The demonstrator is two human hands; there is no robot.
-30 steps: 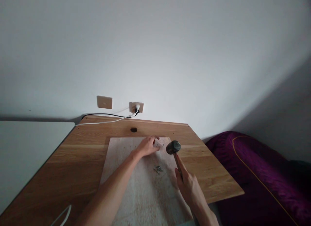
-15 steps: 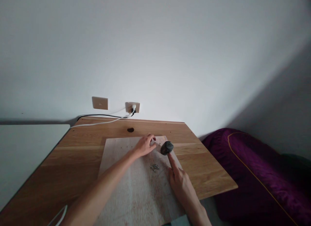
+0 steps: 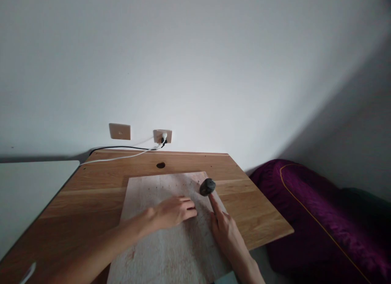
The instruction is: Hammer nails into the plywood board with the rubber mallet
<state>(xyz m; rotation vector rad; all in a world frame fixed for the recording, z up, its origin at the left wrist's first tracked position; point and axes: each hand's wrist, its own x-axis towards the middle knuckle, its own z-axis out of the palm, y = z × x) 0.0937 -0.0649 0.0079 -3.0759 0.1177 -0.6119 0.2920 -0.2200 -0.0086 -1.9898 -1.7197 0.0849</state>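
A pale plywood board [image 3: 159,243] lies on a wooden table [image 3: 91,190]. My right hand [image 3: 224,229] is closed round the handle of a hammer, index finger stretched along it. The dark hammer head [image 3: 207,186] rests low over the board's far right part. My left hand [image 3: 175,210] lies on the middle of the board with its fingers curled forward, covering the spot where small nails lay. Whether it holds a nail is hidden. A row of tiny dark dots runs along the board's far edge.
A round cable hole [image 3: 160,165] sits in the table near the wall. White and black cables [image 3: 122,153] run to a wall socket [image 3: 162,136]; a blank plate [image 3: 119,131] is beside it. A white surface [image 3: 27,190] adjoins left; purple bedding [image 3: 308,219] lies right.
My left hand drew back from the board's far edge to its middle, over the loose nails. The hammer head came down and slightly left. The view shifted a little.
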